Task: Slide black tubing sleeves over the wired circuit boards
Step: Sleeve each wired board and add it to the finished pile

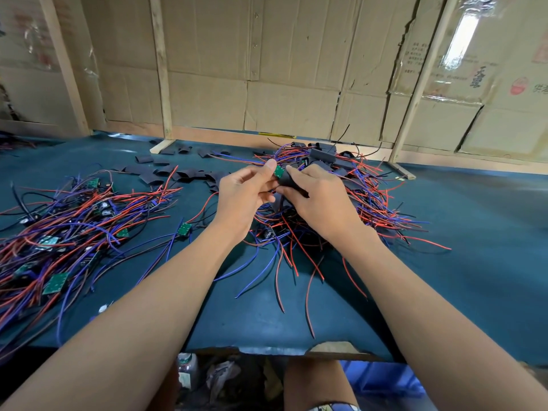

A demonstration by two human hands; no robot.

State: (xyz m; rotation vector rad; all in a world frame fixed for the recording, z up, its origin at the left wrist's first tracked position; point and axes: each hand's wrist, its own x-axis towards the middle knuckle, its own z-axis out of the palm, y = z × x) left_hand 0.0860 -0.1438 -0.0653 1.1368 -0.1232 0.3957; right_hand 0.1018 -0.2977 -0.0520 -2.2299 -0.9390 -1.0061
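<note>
My left hand pinches a small green circuit board between thumb and fingers, above the middle of the table. My right hand grips a black tubing sleeve right against that board; the sleeve covers part of the board, and only its green end shows. Red, blue and black wires trail down from the board behind my hands. Loose black sleeves lie flat on the blue table behind my left hand.
A big tangle of wired boards covers the left side. Another pile of wires with sleeved boards lies behind and under my right hand. One loose board sits near my left forearm. Cardboard walls and wooden posts close the back.
</note>
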